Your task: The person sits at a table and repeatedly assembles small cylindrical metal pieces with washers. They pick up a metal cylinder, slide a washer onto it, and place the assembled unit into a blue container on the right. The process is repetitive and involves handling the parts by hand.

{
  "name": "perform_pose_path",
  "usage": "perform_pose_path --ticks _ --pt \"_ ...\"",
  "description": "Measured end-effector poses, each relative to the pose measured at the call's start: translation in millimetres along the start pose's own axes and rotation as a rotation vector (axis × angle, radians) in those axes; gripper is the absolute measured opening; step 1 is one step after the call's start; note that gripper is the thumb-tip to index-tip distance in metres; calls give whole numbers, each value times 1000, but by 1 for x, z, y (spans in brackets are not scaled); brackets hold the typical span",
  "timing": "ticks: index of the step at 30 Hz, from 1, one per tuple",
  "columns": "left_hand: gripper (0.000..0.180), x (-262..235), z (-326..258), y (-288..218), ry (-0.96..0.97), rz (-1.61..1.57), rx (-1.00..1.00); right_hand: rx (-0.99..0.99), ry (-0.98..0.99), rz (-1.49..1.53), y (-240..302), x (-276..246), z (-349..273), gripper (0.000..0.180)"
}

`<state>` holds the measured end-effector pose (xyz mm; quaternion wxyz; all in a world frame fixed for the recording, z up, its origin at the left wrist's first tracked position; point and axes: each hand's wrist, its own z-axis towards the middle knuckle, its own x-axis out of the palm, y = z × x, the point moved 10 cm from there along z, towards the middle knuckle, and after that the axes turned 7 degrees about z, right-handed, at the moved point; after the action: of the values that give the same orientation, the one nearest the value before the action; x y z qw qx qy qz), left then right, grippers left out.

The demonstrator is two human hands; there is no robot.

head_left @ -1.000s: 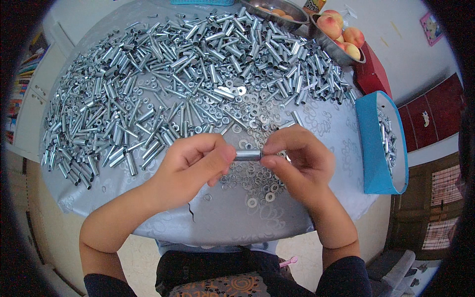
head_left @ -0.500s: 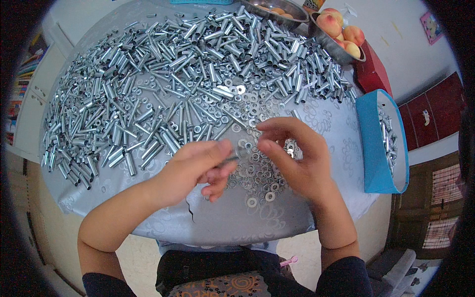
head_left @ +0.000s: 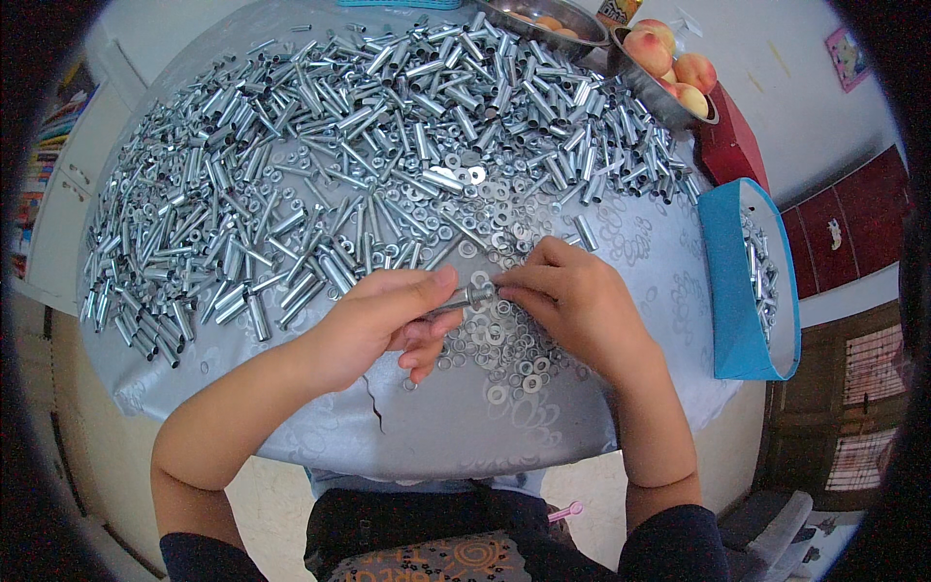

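My left hand (head_left: 384,312) is closed around a silvery sleeve anchor bolt (head_left: 471,296), whose end with a washer-like ring sticks out past the thumb toward the right. At that end my right hand (head_left: 586,303) is pinched, thumb and fingers together. Whatever small part sits between those fingertips is hidden. Beneath and between both hands spread many flat washers (head_left: 496,335). Beyond them lies a wide heap of metal sleeves and bolts (head_left: 320,116), with nuts (head_left: 291,194) mixed in.
A blue open box (head_left: 737,320) holding metal parts stands at the table's right. Peaches fill a metal bowl (head_left: 705,114) at the far right, beside another bowl (head_left: 593,48) and a red box (head_left: 734,145). A dark thread (head_left: 374,405) lies near the front edge.
My right hand has moved left to the end of the anchor bolt, and its fingers have closed there. My left hand has stayed nearly in place.
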<state>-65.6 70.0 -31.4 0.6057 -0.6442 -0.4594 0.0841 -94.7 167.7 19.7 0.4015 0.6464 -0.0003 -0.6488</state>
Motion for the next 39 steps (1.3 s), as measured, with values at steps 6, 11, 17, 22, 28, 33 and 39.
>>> perform_pose_path --ticks 6,11,17,22,28,33,39 --pt "42 -8 3 1 -98 37 14 -64 13 -61 10 2 0 11" --pt "43 -11 2 3 -137 113 0 -48 -139 416 15 -18 2 10" --pt "42 -5 1 0 -76 206 35 -43 -122 687 20 -13 -1 11" --pt "43 -5 0 1 -70 192 31 22 -145 796 14 -8 -2 11" --pt "42 -4 0 -1 -74 221 33 -233 -256 442 41 -30 -4 15" --pt "42 -5 1 -1 -85 189 32 -348 -350 276 51 -35 -9 18" --pt "43 -5 1 -2 -93 194 35 -351 -355 272 49 -34 -10 19"
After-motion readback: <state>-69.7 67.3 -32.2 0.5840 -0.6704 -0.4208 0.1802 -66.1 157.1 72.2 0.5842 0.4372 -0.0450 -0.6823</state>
